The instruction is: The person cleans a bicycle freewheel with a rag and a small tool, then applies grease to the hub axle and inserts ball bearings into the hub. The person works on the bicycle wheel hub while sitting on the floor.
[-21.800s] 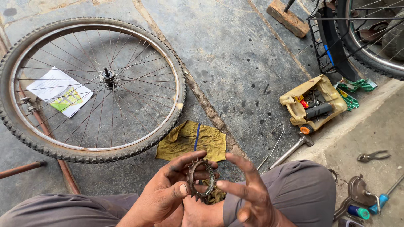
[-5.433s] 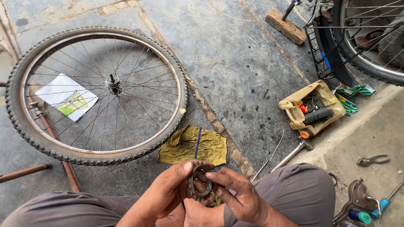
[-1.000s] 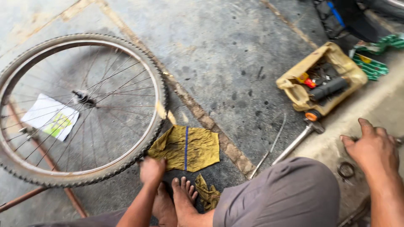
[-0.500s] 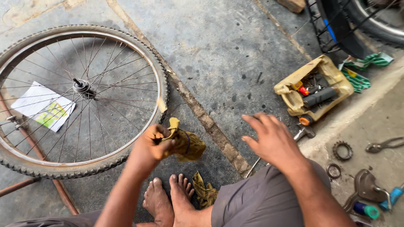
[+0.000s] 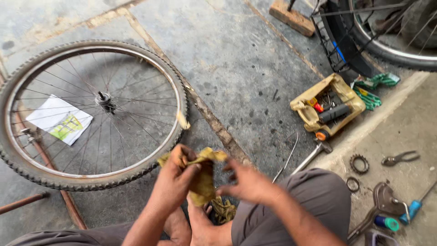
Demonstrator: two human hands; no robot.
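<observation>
Setting: worn grey concrete floor [image 5: 255, 59] of a cycle repair spot, seen from above by a person seated low with bare feet drawn in.
Left hand: the left hand [image 5: 175, 175] is clenched on a stained yellow rag [image 5: 202, 175], thumb pressed over its top fold.
Right hand: the right hand [image 5: 248, 182] sits just right of the rag, fingers spread and half curled toward it; whether they pinch the cloth I cannot tell.
Key relation: the rag hangs between the two hands above the feet, its long axis roughly upright; the left hand carries it and the right lies just beside it.
Left of the hands: a spoked bicycle wheel [image 5: 91, 114] lies flat, a white paper sheet [image 5: 59, 119] under its spokes.
Right side: a yellow tray of small parts [image 5: 327, 107], a toothed sprocket [image 5: 359, 163] with a ring [image 5: 353, 184] near it, pliers [image 5: 400, 158] and a blue-handled screwdriver [image 5: 413, 208], all well apart from the hands.
</observation>
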